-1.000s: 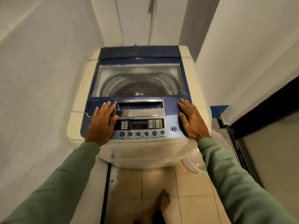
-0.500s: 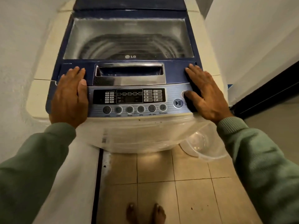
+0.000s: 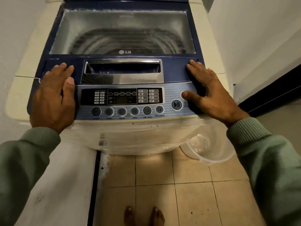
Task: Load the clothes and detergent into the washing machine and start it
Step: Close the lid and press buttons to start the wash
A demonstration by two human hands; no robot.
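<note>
Apparently late: lid (image 3: 122, 31) shut, load unseen. Left grip (image 3: 52, 98), right grip (image 3: 211, 95) laid flat on washer (image 3: 24, 98), holding nothing. Display (image 3: 122, 97) dark; start button (image 3: 176, 104) judged unpressed.

Hemmed tight between left wall (image 3: 14, 33) and right wall (image 3: 260, 38): LG washing machine (image 3: 130, 137), closed off from above by glass lid (image 3: 123, 22). Between left hand (image 3: 52, 98) and right hand (image 3: 211, 95), both flat on front corners, unobstructed lid handle (image 3: 123, 69) and control panel (image 3: 122, 98). On tiled floor (image 3: 154, 193) by right front corner, clear plastic bowl (image 3: 211, 152).
</note>
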